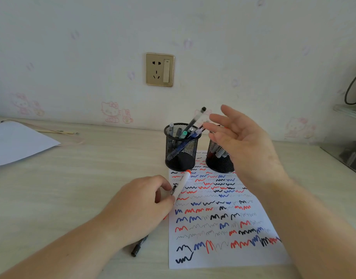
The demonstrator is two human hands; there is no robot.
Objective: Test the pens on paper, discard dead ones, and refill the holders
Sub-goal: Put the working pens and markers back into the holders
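So: left hand (140, 206) grips a white cylindrical marker (181, 185) with an orange cap, long axis pointing far and slightly right, cap end just short of the left black wire-mesh holder (182, 156). Right hand (243, 141) hovers spread and empty over the right mesh holder (219, 160). Both round holders stand on the far edge of the flat white scribbled paper (223, 222). Thin black pen (139, 245) lies near-left on the pale wood-grain desk (72, 178).

Left hand (140, 200): bare, no ring or glove.
Right hand (241, 141): bare, no ring or glove.
Forearms: both bare up to the frame edge; no sleeve, watch or bracelet shows.
Fingers (215, 119): short, unpainted nails where visible.
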